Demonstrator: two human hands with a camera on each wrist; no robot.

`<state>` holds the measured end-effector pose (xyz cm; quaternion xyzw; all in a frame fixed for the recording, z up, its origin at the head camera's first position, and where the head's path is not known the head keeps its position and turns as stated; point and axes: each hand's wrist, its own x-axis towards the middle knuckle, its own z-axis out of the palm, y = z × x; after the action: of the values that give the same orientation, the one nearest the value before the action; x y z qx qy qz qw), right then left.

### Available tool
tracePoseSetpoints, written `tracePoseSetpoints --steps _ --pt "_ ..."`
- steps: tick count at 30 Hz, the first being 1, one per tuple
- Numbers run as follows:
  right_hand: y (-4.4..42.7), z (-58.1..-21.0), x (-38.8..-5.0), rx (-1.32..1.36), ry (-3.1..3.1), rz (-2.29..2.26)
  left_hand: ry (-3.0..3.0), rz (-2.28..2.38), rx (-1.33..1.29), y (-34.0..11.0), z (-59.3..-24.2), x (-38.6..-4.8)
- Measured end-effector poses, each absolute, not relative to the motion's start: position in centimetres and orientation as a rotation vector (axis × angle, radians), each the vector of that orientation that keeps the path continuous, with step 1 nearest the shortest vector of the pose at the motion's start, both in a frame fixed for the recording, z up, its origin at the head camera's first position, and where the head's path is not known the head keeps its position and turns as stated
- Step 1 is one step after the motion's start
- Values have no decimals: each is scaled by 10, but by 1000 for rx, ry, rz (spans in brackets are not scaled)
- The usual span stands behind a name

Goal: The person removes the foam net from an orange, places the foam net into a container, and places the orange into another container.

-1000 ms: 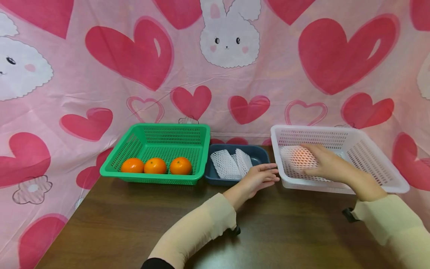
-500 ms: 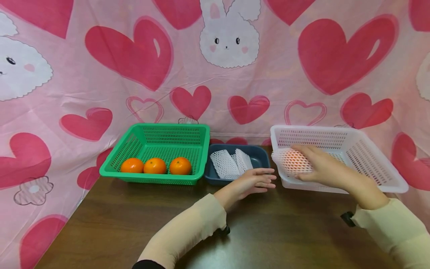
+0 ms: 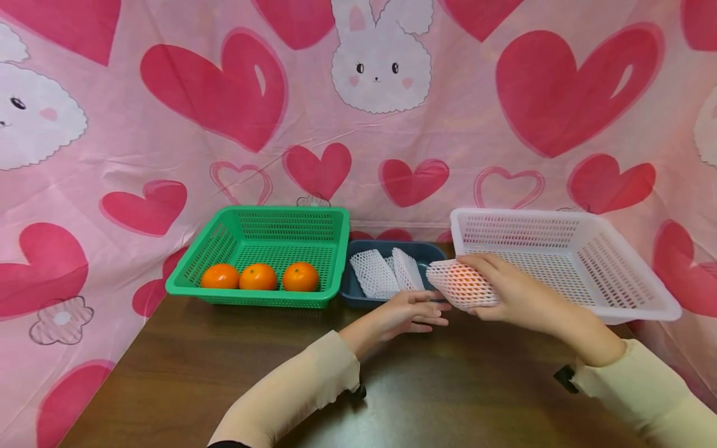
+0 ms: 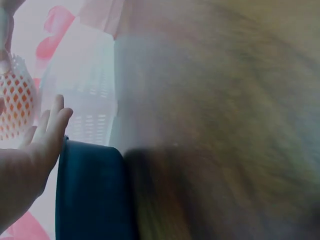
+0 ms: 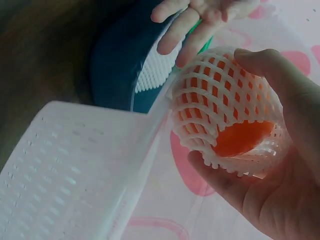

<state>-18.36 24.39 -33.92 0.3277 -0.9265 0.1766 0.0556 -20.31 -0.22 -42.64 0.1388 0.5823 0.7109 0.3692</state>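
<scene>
An orange in a white foam net sleeve point(image 3: 466, 286) is held by my right hand point(image 3: 518, 292), over the left front corner of the white basket point(image 3: 644, 311). In the right wrist view, thumb and fingers curl round the netted orange point(image 5: 225, 100), whose bare skin shows through the sleeve's open end. My left hand point(image 3: 406, 315) is just left of it with fingers loosely extended, holding nothing. It hovers at the front of the dark blue tray point(image 3: 434, 251). Inside that tray lie several flat foam net sleeves point(image 3: 375, 274).
A green basket point(image 3: 291, 214) at the left holds three bare oranges point(image 3: 300, 276). Both baskets and the tray stand at the back of the brown wooden table point(image 3: 448, 386). Behind them hangs a pink heart-patterned cloth point(image 3: 313, 81).
My right hand has lifted the netted orange out of the white basket and carried it left, toward the tray. My left hand has drawn back slightly left and nearer.
</scene>
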Motion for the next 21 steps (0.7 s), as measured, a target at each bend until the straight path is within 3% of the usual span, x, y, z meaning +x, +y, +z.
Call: tracePoseSetpoints --steps 21 --pt "204 -378 -175 1105 -2641 737 1428 1862 309 -42 -438 -191"
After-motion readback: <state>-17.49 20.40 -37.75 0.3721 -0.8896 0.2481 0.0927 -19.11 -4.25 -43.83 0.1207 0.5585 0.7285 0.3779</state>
